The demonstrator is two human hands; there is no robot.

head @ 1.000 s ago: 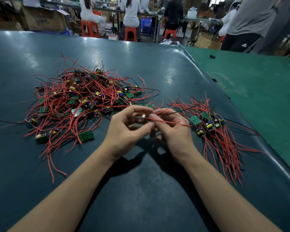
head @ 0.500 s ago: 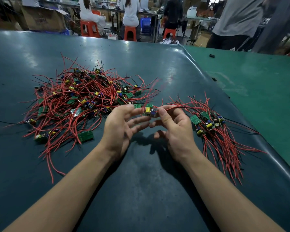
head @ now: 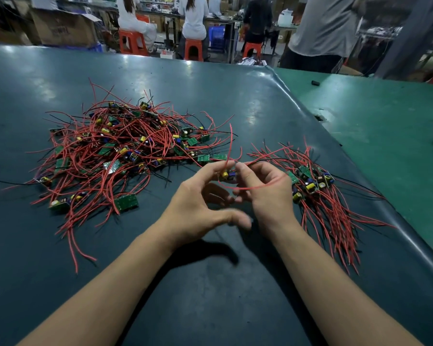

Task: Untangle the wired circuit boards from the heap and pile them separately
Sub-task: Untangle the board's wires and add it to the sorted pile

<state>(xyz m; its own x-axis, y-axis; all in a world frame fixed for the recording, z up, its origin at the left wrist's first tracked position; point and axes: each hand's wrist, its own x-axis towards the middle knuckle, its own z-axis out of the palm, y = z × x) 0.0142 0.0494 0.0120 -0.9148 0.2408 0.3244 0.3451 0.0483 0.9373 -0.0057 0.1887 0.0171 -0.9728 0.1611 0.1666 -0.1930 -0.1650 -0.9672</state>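
Observation:
A tangled heap (head: 115, 151) of small green circuit boards with red and black wires lies on the left of the dark table. A smaller sorted pile (head: 318, 193) lies to the right, its wires combed toward me. Between them my two hands hold one circuit board (head: 227, 175) with a yellow capacitor just above the table. My left hand (head: 200, 208) pinches the board from the left, thumb spread low. My right hand (head: 265, 193) grips it from the right with curled fingers. One red wire (head: 231, 143) sticks upward and another loops across my right hand.
The dark table mat (head: 210, 283) ends at a raised seam on the right, beyond which lies a green surface (head: 385, 136) with a small black part (head: 315, 83). People sit on orange stools and stand behind the table's far edge.
My hands have lifted a board out of the heap's near edge and drawn it between the piles. My left hand went from open fingers to pinching the board; a red wire now sticks up.

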